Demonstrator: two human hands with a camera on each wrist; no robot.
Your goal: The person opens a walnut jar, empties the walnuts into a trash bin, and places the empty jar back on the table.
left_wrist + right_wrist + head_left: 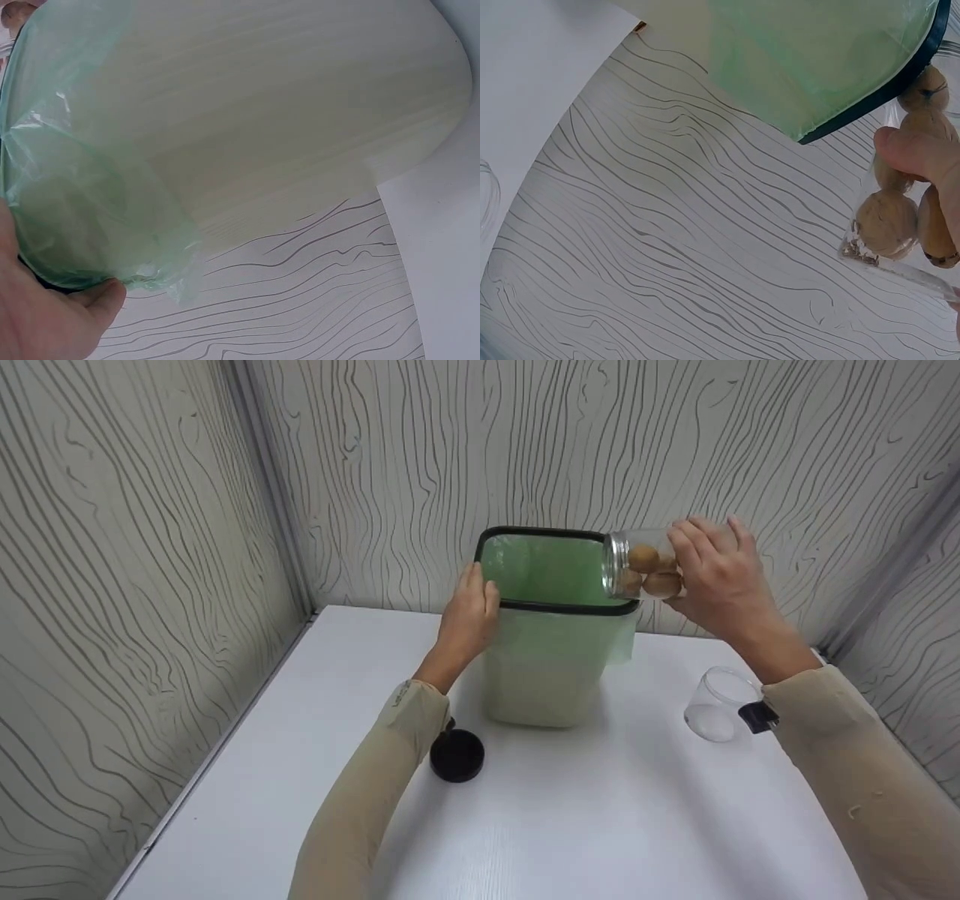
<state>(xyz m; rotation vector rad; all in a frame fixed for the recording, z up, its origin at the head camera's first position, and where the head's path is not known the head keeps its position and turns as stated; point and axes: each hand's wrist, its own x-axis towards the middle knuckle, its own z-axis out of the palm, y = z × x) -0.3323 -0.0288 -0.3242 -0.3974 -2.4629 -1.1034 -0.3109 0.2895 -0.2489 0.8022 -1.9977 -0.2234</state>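
Observation:
A pale green trash bin [547,667] with a black rim and a green bag liner [97,187] stands upright on the table. My left hand [470,611] holds its left front corner at the rim, fingers along the side. My right hand [720,574] grips a clear jar [616,559] lying sideways, its uncapped mouth over the bin's right rim. Several round brown walnuts [663,583] lie inside the jar. Close up in the right wrist view, the thumb presses the jar wall, and small brown crumbs [859,253] sit at its base.
A round black lid [457,756] lies on the white table [540,825] beside the left forearm. Under the right forearm, a second clear jar [709,716] stands at the right. Panels with a wood-grain line pattern [420,450] enclose the table at the back and sides.

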